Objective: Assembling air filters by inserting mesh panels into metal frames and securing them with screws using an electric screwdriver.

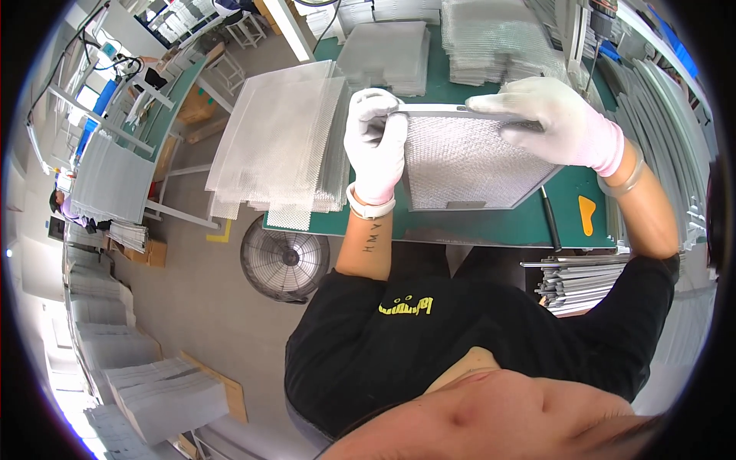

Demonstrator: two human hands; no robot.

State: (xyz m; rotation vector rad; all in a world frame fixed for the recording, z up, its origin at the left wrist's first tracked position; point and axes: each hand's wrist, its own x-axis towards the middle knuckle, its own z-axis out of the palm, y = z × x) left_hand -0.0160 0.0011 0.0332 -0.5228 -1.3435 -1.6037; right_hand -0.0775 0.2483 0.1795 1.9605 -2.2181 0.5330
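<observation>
Both hands wear white gloves with pink cuffs. Between them is a metal mesh filter panel [468,165] with a grey frame, tilted above the green worktable [452,230]. My left hand [376,142] is closed on the panel's upper left corner. At the far edge, toward the right, my right hand [548,119] grips the frame with its thumb and fingers, one finger stretched along the rail. A stack of loose mesh sheets [268,130] lies just left of my left hand. Near the table's front edge are a black-handled tool [550,222] and a flat yellow scraper [586,215].
More mesh piles, a middle stack [383,50] and a right stack [494,38], stand at the back. Long metal frame strips [659,123] lie at the right, others [583,284] below the table. A floor fan [285,257] stands at the left.
</observation>
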